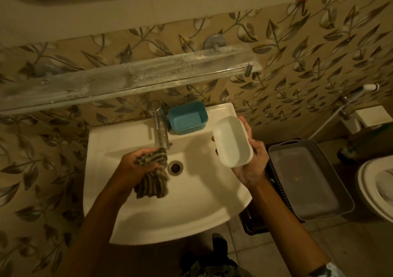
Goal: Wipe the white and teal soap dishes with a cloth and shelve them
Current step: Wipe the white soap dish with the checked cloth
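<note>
Your right hand (249, 162) cradles the white soap dish (232, 141) above the right side of the sink (197, 208), fingers wrapped around its far edge and thumb on the near side, the dish's open side tilted toward you. Your left hand (136, 163) is closed around a bunched striped cloth (152, 175), which hangs over the basin just left of the drain (175, 166) and below the tap (160, 128). The teal soap dish (188, 117) sits upright on the back ledge of the sink, just beside the tap and apart from both hands. Above it, the glass shelf (127, 77) runs along the leaf-patterned wall. To the right of the sink, a grey basket (308, 183) rests near the toilet (376, 189).
</note>
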Available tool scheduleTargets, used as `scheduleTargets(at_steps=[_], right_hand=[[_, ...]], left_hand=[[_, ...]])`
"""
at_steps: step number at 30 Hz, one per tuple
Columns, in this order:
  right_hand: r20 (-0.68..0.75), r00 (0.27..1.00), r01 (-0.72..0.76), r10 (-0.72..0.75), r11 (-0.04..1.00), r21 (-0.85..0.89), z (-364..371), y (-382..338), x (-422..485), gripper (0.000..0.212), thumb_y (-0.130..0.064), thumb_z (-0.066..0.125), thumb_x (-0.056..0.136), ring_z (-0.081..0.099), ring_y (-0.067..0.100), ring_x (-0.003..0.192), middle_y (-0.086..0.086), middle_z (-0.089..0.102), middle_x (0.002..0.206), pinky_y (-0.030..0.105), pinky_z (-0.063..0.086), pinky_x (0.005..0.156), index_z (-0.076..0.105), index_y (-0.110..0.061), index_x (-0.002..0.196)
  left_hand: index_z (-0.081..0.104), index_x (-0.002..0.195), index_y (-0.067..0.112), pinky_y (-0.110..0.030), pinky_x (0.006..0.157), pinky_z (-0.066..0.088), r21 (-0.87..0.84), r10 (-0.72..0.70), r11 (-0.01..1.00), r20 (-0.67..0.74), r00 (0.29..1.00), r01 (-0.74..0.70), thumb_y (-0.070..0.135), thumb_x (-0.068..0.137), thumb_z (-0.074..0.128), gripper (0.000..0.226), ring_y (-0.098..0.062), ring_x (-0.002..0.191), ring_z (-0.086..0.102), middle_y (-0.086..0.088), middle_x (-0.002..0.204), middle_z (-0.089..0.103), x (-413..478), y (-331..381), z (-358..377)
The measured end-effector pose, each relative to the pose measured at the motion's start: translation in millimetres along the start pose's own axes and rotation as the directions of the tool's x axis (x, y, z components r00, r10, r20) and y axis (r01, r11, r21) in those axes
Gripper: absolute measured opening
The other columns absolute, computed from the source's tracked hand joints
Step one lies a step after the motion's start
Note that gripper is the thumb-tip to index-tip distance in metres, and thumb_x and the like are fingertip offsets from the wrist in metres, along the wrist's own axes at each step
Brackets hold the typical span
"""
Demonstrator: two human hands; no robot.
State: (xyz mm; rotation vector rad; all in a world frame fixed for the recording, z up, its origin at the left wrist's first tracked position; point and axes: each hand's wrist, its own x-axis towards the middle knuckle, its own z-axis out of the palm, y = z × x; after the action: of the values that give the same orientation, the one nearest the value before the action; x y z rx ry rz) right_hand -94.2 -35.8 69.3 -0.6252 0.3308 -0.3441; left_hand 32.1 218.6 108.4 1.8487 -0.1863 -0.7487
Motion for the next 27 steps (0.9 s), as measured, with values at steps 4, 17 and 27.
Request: scheduleTargets(at_steps=[4, 17, 27], right_hand=[[0.007, 1.0, -0.018, 0.019, 0.998, -0.059, 4, 4, 4, 0.069, -0.04, 0.046, 0.08, 0.056, 0.044, 0.111, 0.015, 0.055, 0.13, 0.047, 0.056, 0.08, 0.033, -0.026, 0.147], [-0.045, 0.996, -0.079, 0.075, 0.993, -0.086, 11, 28, -1, 0.059, -0.038, 0.036, 0.086, 0.054, 0.047, 0.118, 0.014, 0.056, 0.132, 0.052, 0.055, 0.084, 0.041, -0.028, 0.144], [-0.048, 0.994, -0.095, 0.094, 0.995, -0.034, 33, 29, -4, 0.059, -0.036, 0.033, 0.086, 0.045, 0.053, 0.125, 0.017, 0.05, 0.139, 0.052, 0.053, 0.085, 0.04, -0.031, 0.144]], left_hand=[[0.064, 0.104, 0.023, -0.031, 0.071, 0.053, 0.02, -0.043, 0.998, -0.326, 0.945, 0.052, 0.003, 0.077, 0.071, 0.034, -0.026, 0.095, 0.065, -0.008, 0.102, 0.068, 42, -26, -30], [0.054, 0.125, 0.011, -0.037, 0.1, 0.045, 0.6, 0.517, 0.767, -0.367, 0.773, -0.227, 0.004, 0.08, 0.065, 0.046, -0.024, 0.117, 0.052, -0.012, 0.125, 0.056, 142, -28, -50], [0.028, 0.145, 0.013, -0.044, 0.112, 0.019, 0.854, 0.407, 0.506, -0.116, 0.906, -0.118, 0.014, 0.084, 0.061, 0.069, -0.029, 0.14, 0.026, -0.009, 0.152, 0.031, 140, -60, -30]])
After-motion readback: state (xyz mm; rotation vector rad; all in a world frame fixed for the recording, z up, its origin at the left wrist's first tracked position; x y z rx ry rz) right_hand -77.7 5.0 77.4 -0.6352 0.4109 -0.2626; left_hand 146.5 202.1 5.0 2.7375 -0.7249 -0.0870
